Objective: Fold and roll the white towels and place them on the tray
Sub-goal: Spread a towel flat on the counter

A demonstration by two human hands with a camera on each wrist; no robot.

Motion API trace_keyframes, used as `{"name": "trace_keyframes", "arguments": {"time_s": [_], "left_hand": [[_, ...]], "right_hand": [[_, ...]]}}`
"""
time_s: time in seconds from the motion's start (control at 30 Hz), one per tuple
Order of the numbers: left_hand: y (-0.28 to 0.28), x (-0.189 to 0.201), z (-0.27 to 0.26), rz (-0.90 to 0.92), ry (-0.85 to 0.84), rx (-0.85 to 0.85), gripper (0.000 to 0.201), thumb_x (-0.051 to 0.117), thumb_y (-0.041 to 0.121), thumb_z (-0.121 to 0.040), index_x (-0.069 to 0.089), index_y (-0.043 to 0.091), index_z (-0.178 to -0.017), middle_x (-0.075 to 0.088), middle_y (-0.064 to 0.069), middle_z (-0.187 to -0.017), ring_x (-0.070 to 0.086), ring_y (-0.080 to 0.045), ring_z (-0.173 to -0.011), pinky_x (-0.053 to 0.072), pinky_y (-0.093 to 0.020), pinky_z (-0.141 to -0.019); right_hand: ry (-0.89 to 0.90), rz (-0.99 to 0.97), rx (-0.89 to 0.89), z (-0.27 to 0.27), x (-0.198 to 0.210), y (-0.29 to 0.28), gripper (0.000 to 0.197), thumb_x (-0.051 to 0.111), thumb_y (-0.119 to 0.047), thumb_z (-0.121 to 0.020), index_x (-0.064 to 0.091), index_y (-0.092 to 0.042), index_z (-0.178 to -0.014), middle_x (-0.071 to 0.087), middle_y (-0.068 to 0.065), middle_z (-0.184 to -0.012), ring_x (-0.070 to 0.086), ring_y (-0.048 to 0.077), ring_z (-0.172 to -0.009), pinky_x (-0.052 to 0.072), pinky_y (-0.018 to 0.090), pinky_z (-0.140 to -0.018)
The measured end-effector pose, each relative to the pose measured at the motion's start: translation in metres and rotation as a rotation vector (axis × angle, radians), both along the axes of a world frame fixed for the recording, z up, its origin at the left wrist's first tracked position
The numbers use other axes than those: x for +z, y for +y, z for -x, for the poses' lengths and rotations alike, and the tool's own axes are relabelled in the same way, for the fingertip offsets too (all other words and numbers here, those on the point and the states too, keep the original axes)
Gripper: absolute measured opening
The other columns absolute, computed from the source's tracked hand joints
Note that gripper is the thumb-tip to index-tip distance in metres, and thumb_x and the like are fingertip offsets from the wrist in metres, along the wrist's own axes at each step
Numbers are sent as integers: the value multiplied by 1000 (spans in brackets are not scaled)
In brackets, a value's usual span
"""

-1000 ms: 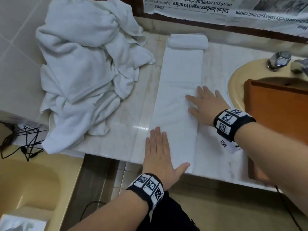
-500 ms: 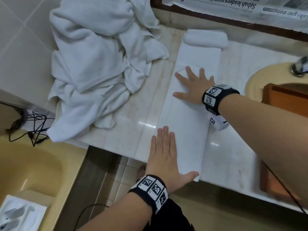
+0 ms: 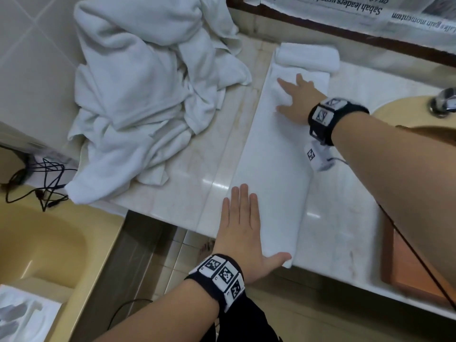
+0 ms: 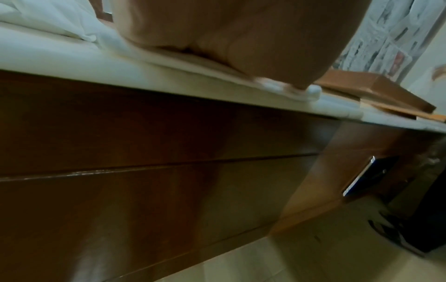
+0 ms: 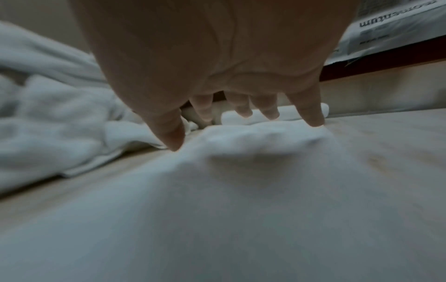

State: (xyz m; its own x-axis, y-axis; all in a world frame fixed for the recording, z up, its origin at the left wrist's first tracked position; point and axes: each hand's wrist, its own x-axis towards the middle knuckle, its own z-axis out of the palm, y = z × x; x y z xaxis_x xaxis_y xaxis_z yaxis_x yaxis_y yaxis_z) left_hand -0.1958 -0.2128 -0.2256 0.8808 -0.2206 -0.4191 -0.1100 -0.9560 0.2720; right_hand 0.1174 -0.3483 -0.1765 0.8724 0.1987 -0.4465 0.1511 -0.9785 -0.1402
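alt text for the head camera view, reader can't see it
Two bare hands press flat on a long folded white towel on a marble counter: left hand at its near end, right hand near its far end. A loose towel pile lies left; a wooden tray right.

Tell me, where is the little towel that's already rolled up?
In the head view, the rolled towel lies at the far end of the counter, just beyond the flat folded towel and the right hand, below the newspaper.
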Motion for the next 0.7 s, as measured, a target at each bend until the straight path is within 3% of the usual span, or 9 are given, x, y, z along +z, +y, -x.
{"name": "trace_keyframes", "arguments": {"time_s": [0.13,0.23,0.3,0.37,0.43,0.53,0.63,0.7], "left_hand": [[7,10,1,75,43,-12,132,35,90,-79,-27,1,-155,-45,-18,-156,-42,-34,-145,-11,-56,-124],[25,20,6,112,26,-44,129,39,89,-80,-28,9,-156,-42,-11,-160,-39,-27,-148,-16,-48,-124],[44,22,10,89,-25,-146,120,42,84,-86,-23,14,-159,-36,-10,-163,-33,-26,-151,-13,-45,-126],[63,16,12,86,-100,-273,105,48,71,-94,-11,17,-162,-21,-11,-168,-18,-27,-156,0,-46,-128],[75,5,12,115,-181,-396,91,52,59,-99,4,18,-164,-1,-13,-171,3,-29,-158,16,-48,-127],[85,-17,10,144,-263,-545,76,58,41,-102,19,15,-162,16,-17,-169,23,-32,-155,32,-50,-121],[93,-31,8,134,-331,-602,98,78,10,-87,17,14,-163,13,-20,-169,19,-34,-156,24,-48,-124],[97,-36,7,120,-348,-614,106,78,0,-82,13,14,-164,8,-19,-170,10,-33,-157,13,-46,-126]], "right_hand": [[11,-164,-24,89,13,-18,73,44,-21,-104,4,-35,-164,-11,1,-171,-9,24,-158,15,48,-127],[-9,-314,-15,172,11,-32,68,43,-16,-106,9,-23,-164,-5,3,-172,-6,19,-158,4,30,-125],[-34,-362,23,227,7,-39,65,44,-25,-108,10,-19,-163,-5,3,-171,-7,17,-158,0,26,-124],[0,-338,131,279,1,-42,73,37,-51,-107,-1,-27,-164,-18,-5,-169,-19,12,-155,-3,30,-126],[-20,-223,296,319,-16,-45,82,28,-71,-101,-10,-32,-162,-22,-5,-169,-21,17,-155,-2,39,-126],[-108,-130,384,349,-46,-50,80,27,-71,-101,2,-29,-164,1,8,-172,6,34,-157,19,57,-125],[-156,-109,353,351,-60,-54,69,30,-57,-104,12,-29,-164,11,11,-171,19,36,-155,28,58,-120],[-165,-106,343,351,-62,-54,64,29,-51,-105,15,-29,-164,15,11,-170,22,36,-154,33,58,-118]]}}
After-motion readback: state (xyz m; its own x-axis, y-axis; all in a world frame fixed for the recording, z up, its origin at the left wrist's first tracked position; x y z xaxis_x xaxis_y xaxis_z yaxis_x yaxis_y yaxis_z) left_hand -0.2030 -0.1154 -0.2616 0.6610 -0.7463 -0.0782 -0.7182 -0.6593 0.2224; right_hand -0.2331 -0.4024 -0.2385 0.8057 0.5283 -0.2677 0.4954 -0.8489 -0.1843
